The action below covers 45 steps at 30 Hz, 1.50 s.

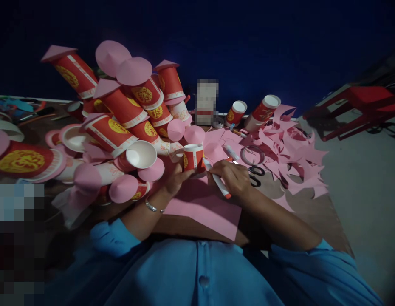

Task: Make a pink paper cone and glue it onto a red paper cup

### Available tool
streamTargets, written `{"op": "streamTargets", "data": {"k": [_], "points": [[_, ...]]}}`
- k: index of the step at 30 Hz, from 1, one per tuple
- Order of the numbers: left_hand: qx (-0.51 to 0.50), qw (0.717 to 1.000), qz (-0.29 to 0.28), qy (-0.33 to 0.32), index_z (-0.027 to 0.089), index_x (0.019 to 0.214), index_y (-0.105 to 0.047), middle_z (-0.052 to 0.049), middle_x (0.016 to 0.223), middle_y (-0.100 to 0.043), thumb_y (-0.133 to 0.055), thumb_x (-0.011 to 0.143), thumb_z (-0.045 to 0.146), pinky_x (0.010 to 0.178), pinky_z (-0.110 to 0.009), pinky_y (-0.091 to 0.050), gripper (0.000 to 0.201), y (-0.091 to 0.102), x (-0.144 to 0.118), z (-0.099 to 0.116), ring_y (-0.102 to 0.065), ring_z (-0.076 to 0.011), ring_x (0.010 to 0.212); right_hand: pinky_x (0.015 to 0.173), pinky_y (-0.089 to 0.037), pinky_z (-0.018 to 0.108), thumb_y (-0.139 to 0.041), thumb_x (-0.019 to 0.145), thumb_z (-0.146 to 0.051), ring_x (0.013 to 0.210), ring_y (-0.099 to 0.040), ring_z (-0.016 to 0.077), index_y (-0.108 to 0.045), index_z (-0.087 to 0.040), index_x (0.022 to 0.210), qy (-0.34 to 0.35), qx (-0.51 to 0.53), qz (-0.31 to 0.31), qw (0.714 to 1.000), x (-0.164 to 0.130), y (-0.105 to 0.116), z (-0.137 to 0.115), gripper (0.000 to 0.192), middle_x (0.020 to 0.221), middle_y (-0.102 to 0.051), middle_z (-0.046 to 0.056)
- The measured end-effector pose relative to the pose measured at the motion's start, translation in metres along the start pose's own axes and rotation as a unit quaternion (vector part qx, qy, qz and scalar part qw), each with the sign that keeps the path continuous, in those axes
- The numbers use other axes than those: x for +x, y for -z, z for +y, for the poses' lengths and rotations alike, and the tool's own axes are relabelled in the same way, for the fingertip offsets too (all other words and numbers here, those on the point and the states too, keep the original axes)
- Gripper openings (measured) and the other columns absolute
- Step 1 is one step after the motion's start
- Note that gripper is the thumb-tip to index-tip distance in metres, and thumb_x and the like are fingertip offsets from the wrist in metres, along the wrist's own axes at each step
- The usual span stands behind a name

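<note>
My left hand [176, 178] is closed around the lower part of a small red and white paper cup [193, 156], held upright with its white rim on top. In my right hand [231, 175] is a white marker-like pen [219, 182] with an orange-red back end. Its other end points at the right side of the cup; whether it touches cannot be made out. Below both hands lies a flat sheet of pink paper [213, 208]. Just behind the cup are small pink paper cones [194, 134].
Red cups with pink cone tops [113, 131] are heaped at the left. Pink paper offcuts [293, 144] cover the right side. Scissors [255, 176] and a tape roll [252, 155] lie beyond my right hand. Two cups [236, 114] stand behind. A red stool [359, 106] is on the floor.
</note>
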State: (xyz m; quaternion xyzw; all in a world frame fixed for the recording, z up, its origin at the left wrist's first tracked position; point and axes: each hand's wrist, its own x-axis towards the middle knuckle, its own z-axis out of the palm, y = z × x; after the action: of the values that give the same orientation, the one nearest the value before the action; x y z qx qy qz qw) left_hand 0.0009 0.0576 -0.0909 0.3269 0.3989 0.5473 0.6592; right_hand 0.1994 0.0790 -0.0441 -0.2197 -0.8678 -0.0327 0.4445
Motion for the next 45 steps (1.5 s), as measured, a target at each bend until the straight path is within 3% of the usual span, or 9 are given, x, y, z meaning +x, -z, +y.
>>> {"op": "streamTargets", "data": {"k": [8, 12, 18, 26, 38, 45], "points": [[0.004, 1.0, 0.011, 0.024, 0.025, 0.118, -0.067, -0.003, 0.112, -0.079, -0.092, 0.065, 0.029, 0.11, -0.05, -0.055, 0.059, -0.003, -0.002, 0.003, -0.071, -0.0324, 0.122, 0.058, -0.054, 0.027, -0.068, 0.096, -0.012, 0.07, -0.068, 0.0154, -0.062, -0.017, 0.103, 0.027, 0.0, 0.043, 0.999, 0.002, 0.0, -0.005, 0.011, 0.082, -0.072, 0.004], [0.05, 0.998, -0.02, 0.023, 0.023, 0.118, -0.067, -0.002, 0.114, -0.079, -0.093, 0.067, 0.028, 0.111, -0.049, -0.055, 0.057, -0.003, -0.002, 0.008, -0.068, -0.0333, 0.126, 0.058, -0.054, 0.027, -0.068, 0.097, -0.012, 0.071, -0.068, 0.0152, -0.062, -0.016, 0.102, 0.035, 0.0, 0.042, 0.999, 0.003, 0.0, -0.005, 0.009, 0.082, -0.073, 0.005], [0.078, 0.995, -0.056, -0.006, 0.021, 0.125, -0.066, -0.006, 0.115, -0.078, -0.094, 0.067, 0.029, 0.1, -0.042, -0.061, 0.065, -0.003, -0.001, 0.01, -0.073, -0.0318, 0.118, 0.058, -0.054, 0.027, -0.065, 0.098, -0.012, 0.072, -0.069, 0.0161, -0.061, -0.017, 0.107, 0.032, -0.003, 0.026, 0.999, 0.002, 0.001, -0.004, 0.011, 0.085, -0.074, 0.005], [0.063, 0.996, -0.07, 0.001, 0.022, 0.126, -0.066, -0.007, 0.113, -0.079, -0.094, 0.068, 0.03, 0.1, -0.046, -0.061, 0.064, 0.0, -0.001, 0.005, -0.07, -0.037, 0.123, 0.059, -0.053, 0.027, -0.063, 0.099, -0.013, 0.072, -0.069, 0.0166, -0.06, -0.018, 0.108, 0.022, -0.007, 0.011, 1.0, 0.003, 0.002, -0.005, 0.011, 0.083, -0.073, 0.005], [0.104, 0.994, -0.035, -0.011, 0.022, 0.124, -0.065, -0.006, 0.113, -0.077, -0.09, 0.072, 0.03, 0.107, -0.048, -0.059, 0.058, -0.001, 0.0, 0.01, -0.068, -0.0339, 0.129, 0.057, -0.05, 0.027, -0.06, 0.098, -0.009, 0.067, -0.066, 0.0154, -0.057, -0.018, 0.104, 0.011, 0.026, -0.02, 0.999, 0.005, 0.004, -0.009, 0.011, 0.079, -0.069, 0.003], [0.084, 0.996, -0.041, -0.003, 0.024, 0.12, -0.062, -0.005, 0.115, -0.077, -0.093, 0.069, 0.035, 0.105, -0.049, -0.059, 0.061, -0.008, -0.002, 0.016, -0.071, -0.0314, 0.119, 0.054, -0.046, 0.027, -0.057, 0.096, -0.008, 0.063, -0.064, 0.0145, -0.056, -0.019, 0.102, 0.003, 0.031, -0.035, 0.999, 0.007, 0.006, -0.012, 0.013, 0.076, -0.067, 0.001]]}}
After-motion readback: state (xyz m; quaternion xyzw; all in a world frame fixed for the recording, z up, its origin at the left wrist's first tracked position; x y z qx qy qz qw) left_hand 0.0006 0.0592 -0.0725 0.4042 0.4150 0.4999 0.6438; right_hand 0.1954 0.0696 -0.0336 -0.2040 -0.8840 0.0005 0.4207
